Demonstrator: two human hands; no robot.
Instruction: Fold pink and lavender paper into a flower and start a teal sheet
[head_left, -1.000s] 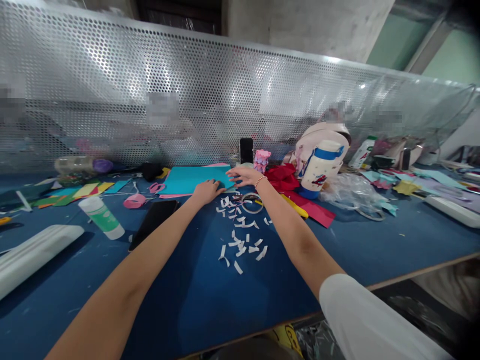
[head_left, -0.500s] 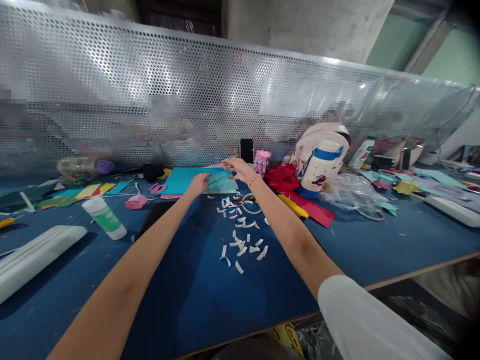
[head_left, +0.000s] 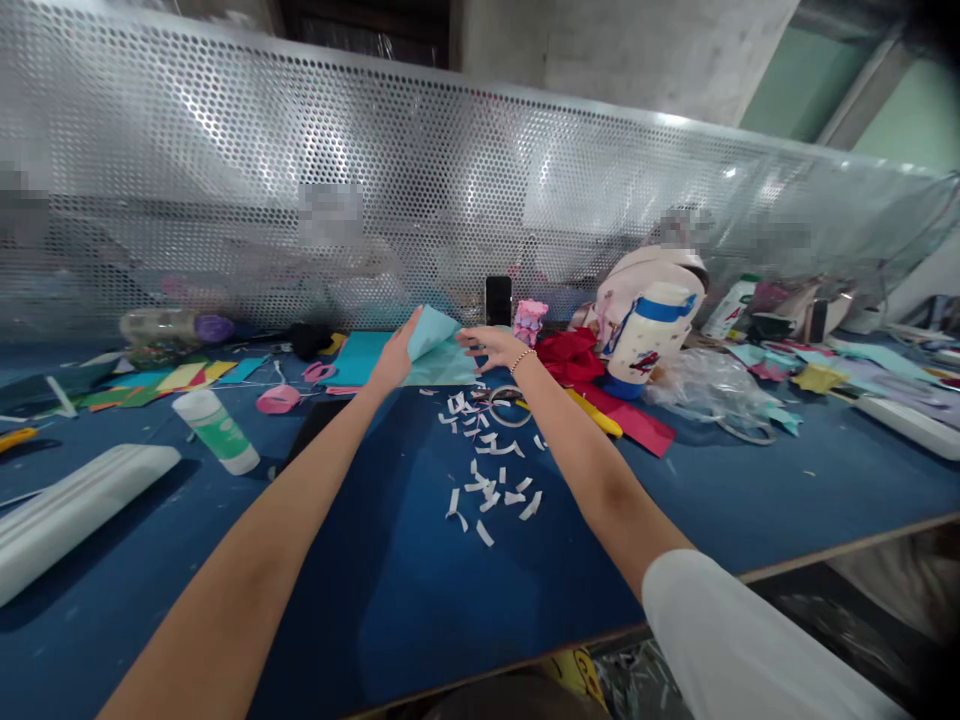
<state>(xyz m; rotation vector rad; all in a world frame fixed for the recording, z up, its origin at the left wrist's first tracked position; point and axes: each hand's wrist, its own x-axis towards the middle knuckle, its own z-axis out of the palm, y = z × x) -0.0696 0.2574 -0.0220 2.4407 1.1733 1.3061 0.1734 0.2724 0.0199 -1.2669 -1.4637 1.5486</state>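
A light blue sheet (head_left: 433, 330) stands partly raised and curled above the stack of coloured paper (head_left: 361, 355) at the back of the blue table. My left hand (head_left: 394, 352) grips the sheet's left side. Over the right end of the paper is my right hand (head_left: 491, 346), palm down with fingers spread, nothing visible in it. Below both hands, many small white paper scraps (head_left: 487, 485) lie scattered on the table.
A glue tube (head_left: 217, 430) and a white case (head_left: 82, 515) lie at left, near a pink tape roll (head_left: 277, 399). To the right are a yellow cutter (head_left: 596, 412), red paper (head_left: 637, 428), a bottle (head_left: 646, 340) and a backpack (head_left: 619, 280). A phone (head_left: 499, 300) leans at the back.
The light blue sheet has risen and curled up beside my left hand, which has moved slightly left. My right hand has shifted a little right and lower.
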